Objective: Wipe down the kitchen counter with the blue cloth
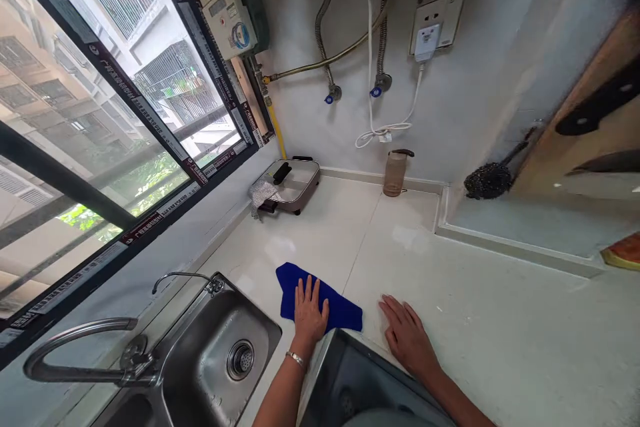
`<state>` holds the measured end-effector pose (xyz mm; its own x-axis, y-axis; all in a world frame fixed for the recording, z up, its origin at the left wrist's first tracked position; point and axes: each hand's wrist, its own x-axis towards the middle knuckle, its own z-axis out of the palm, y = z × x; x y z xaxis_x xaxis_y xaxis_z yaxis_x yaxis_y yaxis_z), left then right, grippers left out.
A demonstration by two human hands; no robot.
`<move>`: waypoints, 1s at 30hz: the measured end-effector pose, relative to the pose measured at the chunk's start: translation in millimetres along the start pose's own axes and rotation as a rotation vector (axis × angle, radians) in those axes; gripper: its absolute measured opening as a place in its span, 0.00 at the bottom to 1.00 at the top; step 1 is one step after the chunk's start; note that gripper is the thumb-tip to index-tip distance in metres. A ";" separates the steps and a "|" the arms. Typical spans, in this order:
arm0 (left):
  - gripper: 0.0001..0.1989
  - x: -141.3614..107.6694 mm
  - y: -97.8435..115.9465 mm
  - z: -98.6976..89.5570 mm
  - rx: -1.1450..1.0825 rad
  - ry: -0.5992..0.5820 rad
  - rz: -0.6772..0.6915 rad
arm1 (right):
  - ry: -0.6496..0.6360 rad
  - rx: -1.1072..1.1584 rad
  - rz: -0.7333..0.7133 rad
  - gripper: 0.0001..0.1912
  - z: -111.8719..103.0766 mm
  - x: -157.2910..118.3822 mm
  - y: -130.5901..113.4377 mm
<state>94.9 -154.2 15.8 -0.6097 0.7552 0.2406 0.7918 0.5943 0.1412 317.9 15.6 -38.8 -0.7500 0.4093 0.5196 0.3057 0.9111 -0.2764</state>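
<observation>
A dark blue cloth [340, 310] lies spread on the white countertop [320, 233], right of the sink. My left hand [310, 313] presses flat on it with fingers stretched out, and a silver bracelet circles that wrist. To the right, my right hand [407, 333] rests on the bare counter, its fingers extended and nothing in them. Between my forearms, the front of the counter is hidden by a dark glossy appliance top [370, 380].
A steel sink [205, 347] with a curved faucet [75, 330] stands at left below the window. Farther back are a lidded electric pan [300, 190] with a grey cloth [263, 195] and a brownish bottle [395, 173]. Knives and a black scrubber [487, 180] hang at right.
</observation>
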 end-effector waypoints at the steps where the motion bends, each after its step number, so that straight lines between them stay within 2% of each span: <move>1: 0.30 -7.0 -1.6 -3.5 0.003 -0.004 -0.012 | 0.003 0.009 0.000 0.32 0.6 -0.5 0.2; 8: 0.31 -62.4 -8.5 -19.8 0.047 -0.026 -0.130 | 0.014 0.068 -0.001 0.33 1.0 -1.9 0.9; 13: 0.37 -105.5 -13.0 -26.1 0.092 -0.070 -0.096 | 0.001 0.096 -0.007 0.31 -1.3 -0.8 0.7; 16: 0.43 -115.8 -14.8 -26.0 0.106 -0.094 -0.063 | 0.001 0.067 0.002 0.31 -3.0 2.4 -2.4; 19: 0.44 -106.6 -12.9 -22.0 0.118 -0.095 -0.049 | -0.016 0.027 0.034 0.31 -4.9 6.9 -6.6; 24: 0.41 -65.3 1.7 -11.5 0.093 -0.110 -0.019 | -0.060 -0.004 0.079 0.30 -6.1 11.4 -9.7; 30: 0.34 -12.4 11.0 -9.7 -0.011 -0.141 0.186 | -0.091 -0.017 0.092 0.33 -7.3 11.0 -9.5</move>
<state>111.5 -159.8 23.7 -0.4518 0.8830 0.1272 0.8908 0.4388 0.1181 311.1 11.8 -24.5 -0.7682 0.4857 0.4171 0.3849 0.8710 -0.3053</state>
